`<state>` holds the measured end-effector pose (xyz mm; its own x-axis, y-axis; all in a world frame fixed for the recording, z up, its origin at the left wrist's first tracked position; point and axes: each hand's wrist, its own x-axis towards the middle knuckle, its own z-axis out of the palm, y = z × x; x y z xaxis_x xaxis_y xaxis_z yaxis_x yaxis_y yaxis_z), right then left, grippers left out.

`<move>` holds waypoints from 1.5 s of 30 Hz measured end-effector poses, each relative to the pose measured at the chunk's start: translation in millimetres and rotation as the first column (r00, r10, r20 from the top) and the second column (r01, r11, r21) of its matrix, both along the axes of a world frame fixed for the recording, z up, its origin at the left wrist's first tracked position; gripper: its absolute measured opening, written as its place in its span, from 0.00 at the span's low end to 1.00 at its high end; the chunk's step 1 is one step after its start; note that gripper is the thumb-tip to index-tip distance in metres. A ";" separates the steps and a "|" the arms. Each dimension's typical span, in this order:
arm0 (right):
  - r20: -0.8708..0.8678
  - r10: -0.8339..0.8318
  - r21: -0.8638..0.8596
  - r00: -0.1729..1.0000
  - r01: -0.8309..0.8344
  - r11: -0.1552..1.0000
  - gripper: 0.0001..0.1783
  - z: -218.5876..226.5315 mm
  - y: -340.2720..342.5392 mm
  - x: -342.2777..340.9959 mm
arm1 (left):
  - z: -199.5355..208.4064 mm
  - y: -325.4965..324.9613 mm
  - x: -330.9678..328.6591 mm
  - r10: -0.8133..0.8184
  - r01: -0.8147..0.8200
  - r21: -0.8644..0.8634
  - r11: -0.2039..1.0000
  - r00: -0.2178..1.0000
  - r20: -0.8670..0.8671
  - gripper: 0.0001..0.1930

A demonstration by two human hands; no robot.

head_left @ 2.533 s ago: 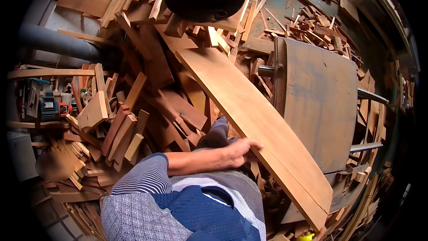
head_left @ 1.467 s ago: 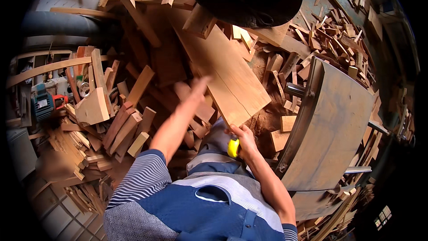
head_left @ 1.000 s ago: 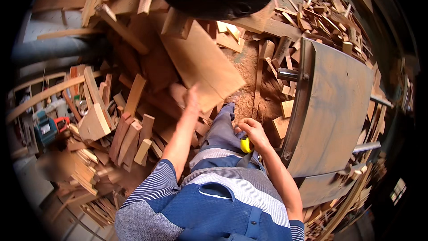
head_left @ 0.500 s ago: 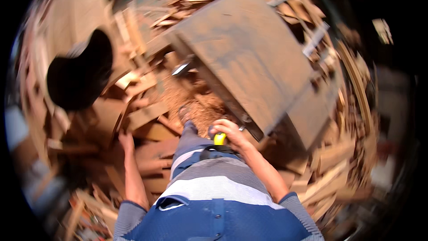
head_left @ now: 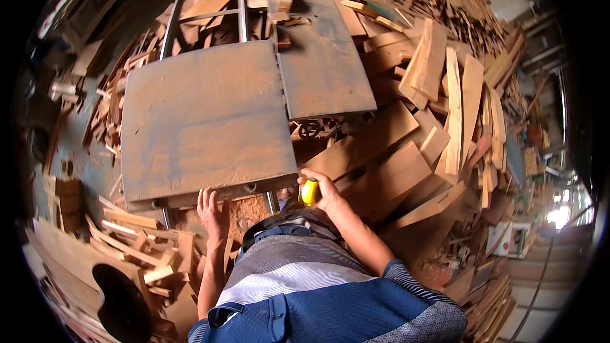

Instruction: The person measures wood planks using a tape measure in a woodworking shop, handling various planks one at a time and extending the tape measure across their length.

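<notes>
My right hand (head_left: pixel 325 192) is closed around a yellow tape measure (head_left: pixel 309 192), just off the near right corner of a metal machine table (head_left: pixel 210 114). No drawn-out blade shows on the tape. At the table's front edge, my left hand (head_left: pixel 215 213) is raised with its fingers stretched and slightly spread, holding nothing. Whether its fingertips touch the edge I cannot tell. A brown film of sawdust covers the tabletop. Beside it on the right stands a narrower metal table (head_left: pixel 327 63), with a gap between the two.
Wide boards (head_left: pixel 387 178) lie heaped on the right, and narrow pale planks (head_left: pixel 453 108) lean over them. A black handwheel (head_left: pixel 309 129) sits below the narrower table. Wood offcuts (head_left: pixel 159 273) cover the left foreground. Two metal rails (head_left: pixel 242 9) stretch behind the table.
My view has swung right, so the machine table now lies straight ahead. My left hand has gone from the wood pile to the table's front edge. The tape measure stays in my right hand.
</notes>
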<state>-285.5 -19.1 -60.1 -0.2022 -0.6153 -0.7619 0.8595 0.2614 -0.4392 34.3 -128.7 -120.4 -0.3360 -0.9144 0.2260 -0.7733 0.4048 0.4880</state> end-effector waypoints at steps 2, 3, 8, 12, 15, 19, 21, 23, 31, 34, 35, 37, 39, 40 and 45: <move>-0.062 -0.066 0.010 0.996 0.066 0.998 0.12 -41.4 31.1 -39.4 | -2.1 -5.9 -26.1 -0.080 0.078 0.035 0.996 0.995 0.066 0.26; -0.094 -0.117 0.043 0.989 0.121 0.992 0.11 -63.0 46.1 -53.4 | -6.1 -10.2 -38.8 -0.130 0.125 0.062 0.990 0.986 0.100 0.26; -0.800 -0.019 0.005 0.599 0.039 0.999 0.11 -95.1 128.2 -70.6 | -35.0 -10.9 -72.5 -0.184 0.155 0.120 0.981 0.941 0.285 0.30; -0.302 -0.187 0.368 0.935 0.295 0.882 0.16 -151.6 172.7 -77.7 | -51.9 -28.2 -67.5 -0.191 0.158 0.132 0.979 0.937 0.292 0.30; -0.632 0.033 0.308 0.774 0.213 0.927 0.14 -134.9 190.7 -37.6 | -42.5 -44.9 -66.6 -0.170 0.123 0.153 0.981 0.924 0.343 0.29; -0.560 0.089 0.290 0.824 0.095 0.952 0.12 -221.1 285.3 -1.3 | -45.1 -77.1 -111.1 -0.277 0.245 0.144 0.959 0.920 0.276 0.28; -0.392 0.065 0.403 0.918 0.108 0.909 0.12 -215.7 259.6 25.0 | -34.6 -105.0 -107.7 -0.291 0.268 0.127 0.955 0.926 0.240 0.27; -0.280 0.013 0.481 0.960 0.128 0.867 0.13 -207.5 249.1 50.2 | -42.5 -125.9 -105.6 -0.306 0.310 0.020 0.951 0.926 0.220 0.27; -0.787 0.435 0.372 0.437 -0.227 0.900 0.12 -287.5 307.6 117.5 | -46.7 -179.4 -114.7 -0.436 0.442 0.011 0.897 0.881 0.182 0.31; -0.392 0.036 0.357 0.919 0.116 0.927 0.07 -271.1 275.7 145.6 | -43.2 -198.4 -109.6 -0.444 0.451 0.024 0.892 0.867 0.227 0.34; -0.118 -0.228 0.441 0.967 0.256 0.860 0.06 -254.4 261.1 155.7 | -41.1 -201.4 -108.1 -0.444 0.451 0.028 0.892 0.862 0.245 0.35; -0.104 -0.319 0.400 0.942 0.333 0.854 0.10 -249.5 284.6 170.0 | -43.9 -197.5 -114.1 -0.465 0.457 0.092 0.885 0.851 0.244 0.37; -0.082 -0.473 0.412 0.877 0.462 0.785 0.09 -232.3 262.9 188.1 | -40.8 -200.5 -111.7 -0.459 0.451 0.095 0.887 0.846 0.271 0.38; -0.074 -0.468 0.416 0.881 0.454 0.788 0.09 -229.0 267.0 191.7 | -43.2 -198.6 -113.0 -0.462 0.451 0.104 0.886 0.846 0.267 0.38; -0.042 -0.446 0.422 0.894 0.420 0.803 0.11 -182.4 254.6 204.9 | -48.1 -200.3 -107.7 -0.471 0.461 0.105 0.881 0.835 0.285 0.41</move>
<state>-80.6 235.5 -242.5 -0.3216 -0.1032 -0.9412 0.9463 0.0000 -0.3233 -73.4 -329.0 -168.5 -0.7701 -0.6375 0.0237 -0.6056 0.7423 0.2867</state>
